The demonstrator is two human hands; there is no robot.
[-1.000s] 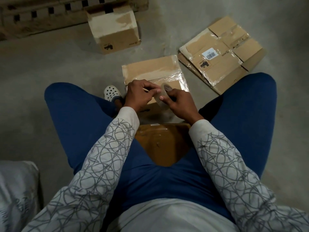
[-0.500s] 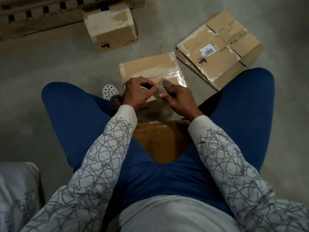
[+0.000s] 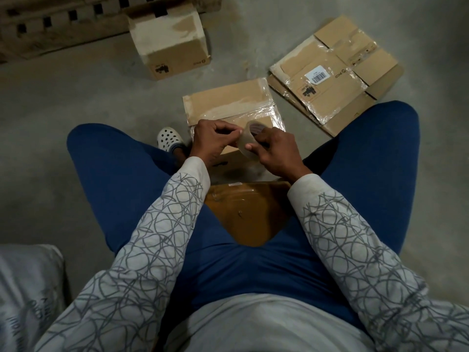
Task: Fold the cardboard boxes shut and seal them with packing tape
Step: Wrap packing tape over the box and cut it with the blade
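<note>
My right hand [image 3: 275, 154] grips a roll of clear packing tape [image 3: 247, 141] above a closed cardboard box [image 3: 228, 102] standing on the floor between my knees. My left hand [image 3: 212, 141] has its thumb and forefinger pinched at the roll's edge, on the tape end. The box top bears shiny tape strips; its near half is hidden behind my hands. Flattened cardboard boxes [image 3: 332, 77] lie stacked to the right. Another closed box [image 3: 170, 41] stands farther back.
I sit on a concrete floor with blue-clad legs spread. A brown cardboard sheet [image 3: 248, 212] lies under me between my thighs. A white perforated shoe [image 3: 168, 141] shows by my left knee. A wooden pallet [image 3: 50, 24] lines the back; a grey sack [image 3: 25, 295] sits lower left.
Both hands stay on the tape roll; the left fingers have shifted slightly along its edge. The view has drifted a little.
</note>
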